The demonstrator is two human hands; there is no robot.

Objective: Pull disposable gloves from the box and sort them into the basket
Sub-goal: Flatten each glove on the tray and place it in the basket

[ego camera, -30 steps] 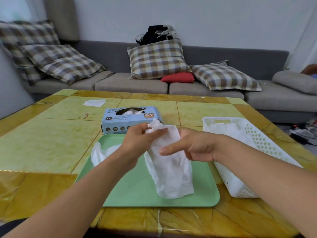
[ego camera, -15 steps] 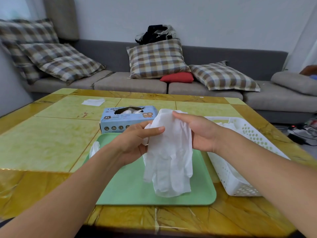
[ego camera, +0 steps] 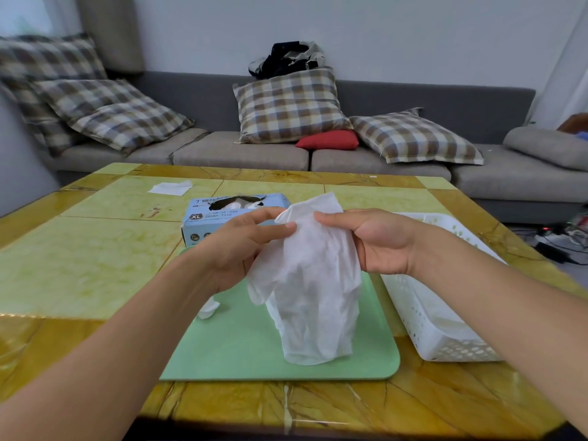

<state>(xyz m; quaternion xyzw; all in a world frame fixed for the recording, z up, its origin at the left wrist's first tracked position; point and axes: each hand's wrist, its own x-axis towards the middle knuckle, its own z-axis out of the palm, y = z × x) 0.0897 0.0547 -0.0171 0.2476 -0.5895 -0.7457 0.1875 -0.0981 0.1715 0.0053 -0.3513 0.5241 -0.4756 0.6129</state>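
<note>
A white disposable glove hangs cuff-up over the green tray, its fingers drooping onto the tray. My left hand pinches the cuff's left edge between thumb and fingers. My right hand holds the cuff's right edge with its thumb on top. Behind my left hand stands the blue glove box marked XL, with gloves showing in its top opening. The white perforated basket sits right of the tray, partly hidden by my right forearm. Another crumpled white glove lies on the tray under my left wrist.
Everything stands on a yellow-green tiled table. A white sheet of paper lies at its far left. Beyond the table is a grey sofa with checked cushions. Cables lie on the floor at the right.
Both hands have spread the glove's cuff wider and raised it; my right hand shifted from the glove's front to grip the cuff's right edge. The glove now hangs opened out.
</note>
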